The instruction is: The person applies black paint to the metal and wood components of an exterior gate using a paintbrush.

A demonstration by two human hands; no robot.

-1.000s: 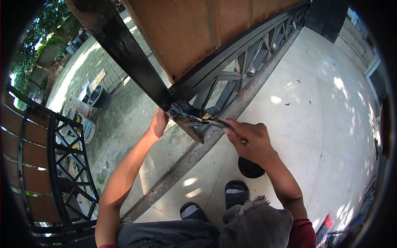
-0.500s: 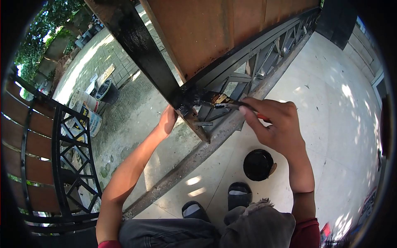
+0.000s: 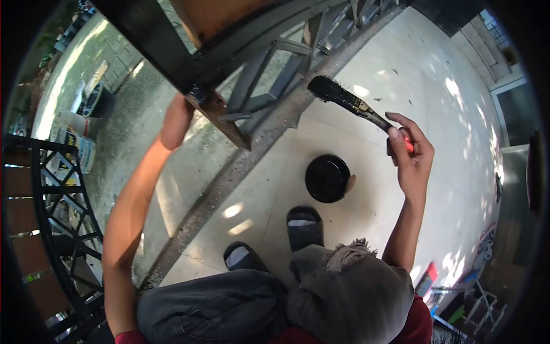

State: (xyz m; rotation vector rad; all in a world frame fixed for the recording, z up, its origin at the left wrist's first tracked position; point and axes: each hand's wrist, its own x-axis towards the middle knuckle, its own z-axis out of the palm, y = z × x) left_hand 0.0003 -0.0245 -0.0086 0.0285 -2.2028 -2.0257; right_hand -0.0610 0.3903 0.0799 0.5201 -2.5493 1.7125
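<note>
My right hand grips a paintbrush by its red handle, its black-coated bristles pointing up-left in the air, off the gate. A round can of black paint stands on the pale floor below the brush. My left hand rests against the gate's bottom corner, where the black metal frame meets a rusty brown foot. The gate's black lattice bars and brown panel run up and to the right.
A ground track for the gate crosses the floor diagonally. My sandalled feet stand just below the paint can. A second black lattice gate leaf is at left. Paint buckets sit on the pavement beyond.
My right hand pulled the brush off the gate's lower corner and swung it right, above the paint can. The view tilted downward. My left hand stayed on the gate.
</note>
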